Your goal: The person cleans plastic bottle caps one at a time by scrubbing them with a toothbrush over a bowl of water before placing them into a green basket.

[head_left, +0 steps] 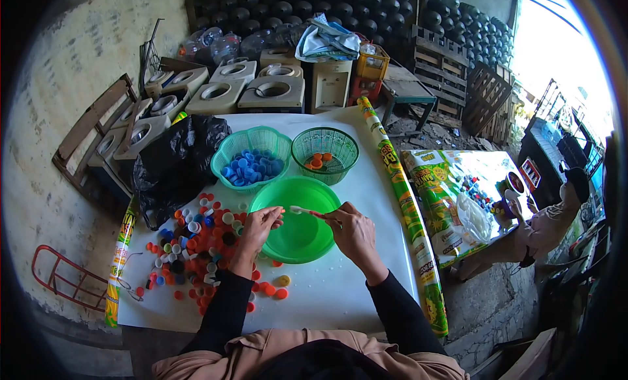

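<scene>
Over the green basin (pixel 297 246), my right hand (pixel 353 235) grips a toothbrush (pixel 310 213) by its red and white handle, the bristle end pointing left. My left hand (pixel 260 231) pinches a small orange bottle cap (pixel 282 210) at the basin's left rim; most of it is hidden by the fingers. The brush head is close to this cap, apparently just apart from it. Loose bottle caps (pixel 196 246), mostly orange with white, blue and black ones, are heaped left of the basin. Behind it stand a pale green basket (pixel 226 144) of blue caps and a dark green basket (pixel 340 174) with several orange caps.
A black plastic bag (pixel 173 161) lies at the table's back left. Rolled printed plastic (pixel 399 203) edges the white table (pixel 314 301) on the right. Beyond, another person (pixel 543 229) sits at a second low table (pixel 432 203) with caps. Old washing-machine tops (pixel 271 95) stand behind.
</scene>
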`<state>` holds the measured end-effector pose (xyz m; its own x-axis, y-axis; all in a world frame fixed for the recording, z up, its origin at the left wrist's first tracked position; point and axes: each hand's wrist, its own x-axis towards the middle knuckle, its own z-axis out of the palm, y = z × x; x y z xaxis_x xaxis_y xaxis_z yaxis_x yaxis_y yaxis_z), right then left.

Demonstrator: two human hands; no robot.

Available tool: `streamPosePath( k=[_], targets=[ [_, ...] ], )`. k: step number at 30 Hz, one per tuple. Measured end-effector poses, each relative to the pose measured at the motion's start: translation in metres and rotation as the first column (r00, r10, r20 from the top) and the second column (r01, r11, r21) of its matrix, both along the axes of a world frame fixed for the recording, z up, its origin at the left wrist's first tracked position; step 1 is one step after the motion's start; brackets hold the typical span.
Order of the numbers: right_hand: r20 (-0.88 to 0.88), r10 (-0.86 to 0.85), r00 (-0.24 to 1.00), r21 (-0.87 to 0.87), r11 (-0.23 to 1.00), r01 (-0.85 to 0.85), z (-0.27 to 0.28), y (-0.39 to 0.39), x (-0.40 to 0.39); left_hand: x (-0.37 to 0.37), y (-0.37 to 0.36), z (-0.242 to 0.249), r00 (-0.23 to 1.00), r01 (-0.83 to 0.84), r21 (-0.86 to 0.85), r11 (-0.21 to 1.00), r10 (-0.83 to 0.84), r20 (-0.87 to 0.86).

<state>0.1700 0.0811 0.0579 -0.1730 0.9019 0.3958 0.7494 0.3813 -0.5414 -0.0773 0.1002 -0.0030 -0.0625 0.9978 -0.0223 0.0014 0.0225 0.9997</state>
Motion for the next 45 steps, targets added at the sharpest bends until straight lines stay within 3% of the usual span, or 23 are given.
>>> streamPosePath(
  k=[4,7,13,19,22,25,28,31,34,37,40,43,45],
  targets=[
    [0.179,-0.02,0.984,0.056,0.998,0.011,-0.021,0.012,0.003,0.0,0.001,0.006,0.999,-0.021,-0.036,0.999,0.022,0.029],
    [0.139,0.017,0.99,0.005,1.0,-0.018,-0.018,0.01,0.002,-0.002,0.005,0.004,0.998,-0.024,-0.072,0.997,0.028,0.063],
    [-0.111,0.108,0.988,0.033,0.994,-0.105,0.005,-0.001,0.0,0.001,0.008,0.006,0.996,-0.034,-0.106,0.994,0.043,0.083],
    [-0.043,0.121,0.992,0.094,0.989,-0.117,0.014,-0.002,0.003,0.002,0.008,0.005,0.991,0.007,-0.077,0.997,0.003,0.132],
    [-0.02,0.156,0.988,0.079,0.985,-0.154,0.008,0.001,0.007,0.003,0.006,0.006,1.0,-0.012,-0.066,0.998,0.012,0.003],
    [-0.006,0.099,0.995,0.146,0.985,-0.097,0.004,0.001,0.005,0.003,0.006,0.008,0.999,0.024,-0.03,0.999,-0.023,0.041],
    [0.009,0.115,0.993,0.079,0.99,-0.116,0.007,0.001,0.009,0.004,0.007,0.001,0.989,-0.037,0.058,0.998,0.044,-0.138],
    [0.112,-0.01,0.994,0.076,0.997,0.002,-0.009,0.01,0.009,-0.001,0.01,-0.012,0.971,-0.07,0.214,0.974,0.116,-0.211],
    [0.127,0.038,0.991,0.032,0.999,-0.042,-0.022,0.014,0.009,0.0,0.007,-0.009,0.968,-0.071,0.203,0.977,0.116,-0.221],
    [0.017,-0.012,1.0,0.017,1.0,0.012,-0.008,0.007,0.006,-0.003,0.01,-0.014,0.939,-0.081,0.208,0.975,0.145,-0.312],
    [-0.104,0.057,0.993,0.02,0.998,-0.055,0.001,0.001,0.003,-0.003,0.011,-0.014,0.919,-0.064,0.201,0.978,0.136,-0.369],
    [0.0,0.009,1.0,0.003,1.0,-0.009,-0.005,0.001,0.001,0.003,0.01,-0.014,0.947,-0.062,0.241,0.969,0.133,-0.293],
    [-0.068,0.007,0.998,-0.017,1.0,-0.008,-0.001,0.001,0.001,0.003,0.01,-0.014,0.935,-0.058,0.243,0.968,0.138,-0.326]
  ],
)
